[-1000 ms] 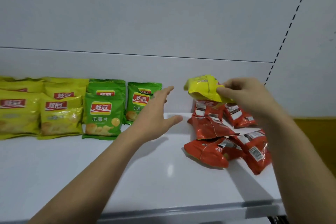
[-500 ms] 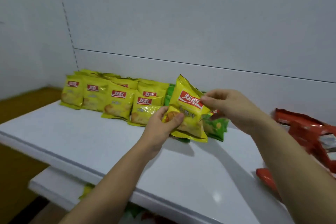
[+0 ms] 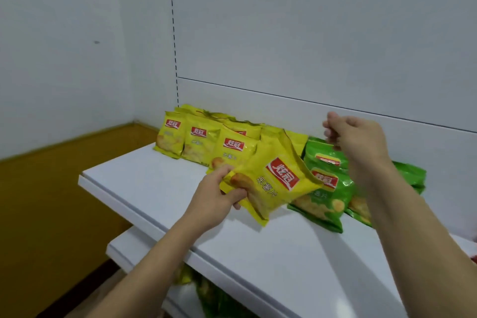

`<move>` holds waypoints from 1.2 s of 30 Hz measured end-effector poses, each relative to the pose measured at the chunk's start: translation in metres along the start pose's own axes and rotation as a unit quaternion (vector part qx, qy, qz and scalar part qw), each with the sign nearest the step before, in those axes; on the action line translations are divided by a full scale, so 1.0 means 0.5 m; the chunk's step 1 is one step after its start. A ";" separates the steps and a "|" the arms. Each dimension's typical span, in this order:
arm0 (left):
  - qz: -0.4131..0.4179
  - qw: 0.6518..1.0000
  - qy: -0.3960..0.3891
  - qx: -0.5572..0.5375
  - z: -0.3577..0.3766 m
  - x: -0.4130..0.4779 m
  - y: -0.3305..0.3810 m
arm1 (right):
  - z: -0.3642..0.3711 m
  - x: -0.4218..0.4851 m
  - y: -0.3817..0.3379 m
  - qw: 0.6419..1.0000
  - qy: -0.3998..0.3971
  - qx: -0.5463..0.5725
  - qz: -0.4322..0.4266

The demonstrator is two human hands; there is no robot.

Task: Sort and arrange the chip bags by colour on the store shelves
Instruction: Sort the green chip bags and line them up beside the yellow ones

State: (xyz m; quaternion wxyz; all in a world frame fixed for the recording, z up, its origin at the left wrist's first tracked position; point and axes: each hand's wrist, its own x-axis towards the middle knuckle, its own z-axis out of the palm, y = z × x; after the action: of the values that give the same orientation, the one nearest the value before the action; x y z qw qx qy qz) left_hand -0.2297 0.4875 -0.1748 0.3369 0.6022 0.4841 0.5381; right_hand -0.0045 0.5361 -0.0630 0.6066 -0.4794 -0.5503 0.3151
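Presently the left hand is gripping a yellow chip bag by its lower-left corner, with fingers and thumb curling round that corner. The bag is hanging tilted, its red logo slanting down to the right, low over the white shelf; whether its bottom corner is touching the shelf cannot be told. It is sitting in front of the spot where the yellow bags are meeting the green ones. The right hand is floating up and to the right of the held bag, apart from it, with fingers loosely curled and holding nothing. That hand is hovering above the green chip bags and partly hiding them. The row of yellow bags is standing against the back panel, to the left of and behind the held bag, logos facing out. The held bag's right edge is overlapping the nearest green bag. Below, a lower shelf is jutting out, and blurred yellow and green packets are showing under the upper shelf's front edge.
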 end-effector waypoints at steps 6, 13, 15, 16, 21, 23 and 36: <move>-0.036 0.992 0.039 -0.114 -0.110 0.040 -0.065 | 0.141 -0.015 0.039 0.986 -0.159 -0.051 0.024; -0.093 0.989 -0.038 -0.106 -0.278 0.136 -0.177 | 0.428 -0.060 0.155 0.976 -0.188 0.028 0.104; -0.089 0.994 -0.033 -0.059 -0.333 0.167 -0.208 | 0.494 -0.047 0.177 0.979 -0.178 -0.011 0.099; -0.084 0.995 -0.019 -0.044 -0.359 0.183 -0.220 | 0.524 -0.042 0.186 0.978 -0.181 -0.041 0.094; -0.031 0.999 0.004 -0.031 -0.447 0.276 -0.257 | 0.660 -0.029 0.204 0.981 -0.171 -0.068 0.066; -0.020 0.998 0.054 -0.032 -0.469 0.314 -0.276 | 0.697 -0.022 0.207 0.982 -0.157 -0.087 0.066; -0.043 0.993 0.102 0.042 -0.492 0.430 -0.350 | 0.665 -0.054 0.236 0.982 -0.086 -0.168 -0.002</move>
State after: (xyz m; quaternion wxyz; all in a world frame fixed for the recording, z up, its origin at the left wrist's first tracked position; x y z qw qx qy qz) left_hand -0.5180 0.7157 -0.2199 0.2833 0.5364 0.5632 0.5611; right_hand -0.3150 0.6302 -0.2042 0.4683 -0.5441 -0.6470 0.2569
